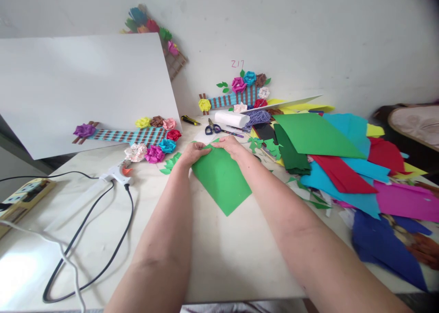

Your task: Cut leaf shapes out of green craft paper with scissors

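A sheet of green paper (222, 180) lies at a slant over the table in front of me, one corner pointing toward me. At its far edge my left hand (196, 153) pinches the paper from the left. My right hand (229, 144) grips the same edge from the right, close beside the left one. The far edge appears folded or bent under the fingers, though they partly cover it. Small green paper leaves (170, 164) lie just left of my left hand, and more leaf cut-outs (270, 147) sit right of my right hand.
Coloured paper sheets (318, 134) pile up on the right. Scissors (213, 129), a yellow utility knife (190, 120) and purple yarn (262, 119) lie behind. On the left are a glue gun (118, 173), its looping cable and a power strip (25, 196). Flower-decorated guitar shapes (130, 137) lean at the back.
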Motion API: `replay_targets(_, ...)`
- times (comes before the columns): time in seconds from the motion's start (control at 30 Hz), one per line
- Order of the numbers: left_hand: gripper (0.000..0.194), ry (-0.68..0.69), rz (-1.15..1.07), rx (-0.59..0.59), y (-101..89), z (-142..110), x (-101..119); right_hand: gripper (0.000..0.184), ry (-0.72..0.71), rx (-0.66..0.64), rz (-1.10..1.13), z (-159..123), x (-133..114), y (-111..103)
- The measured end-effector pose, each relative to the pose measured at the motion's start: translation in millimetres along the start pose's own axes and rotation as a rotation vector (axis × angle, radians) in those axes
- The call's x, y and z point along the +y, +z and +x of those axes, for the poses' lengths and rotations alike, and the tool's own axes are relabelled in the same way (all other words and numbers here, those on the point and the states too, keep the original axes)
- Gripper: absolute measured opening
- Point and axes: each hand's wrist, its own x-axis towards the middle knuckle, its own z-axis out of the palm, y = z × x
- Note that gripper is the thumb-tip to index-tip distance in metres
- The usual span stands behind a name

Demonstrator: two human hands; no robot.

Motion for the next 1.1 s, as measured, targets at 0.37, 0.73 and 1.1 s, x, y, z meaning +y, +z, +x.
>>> replay_targets(0.37, 0.038, -0.029, 0.005, -0.036, 0.2, 0.0, 0.1, 0.03, 0.022, 0.01, -0.123, -3.8, -7.9, -4.3)
replay_targets(0.73, 0.042, -0.038, -0.041, 0.017, 0.9, -4.8, 4.7, 0.016, 0.217, -0.015, -0.914, -7.3, -56.2, -58.3)
replay_targets(1.1, 0.042, -0.045, -0.105, 0.034, -9.1, -6.4, 2.3, 0.011, 0.407, -0.241, -1.335, -19.3, -58.0, -71.6)
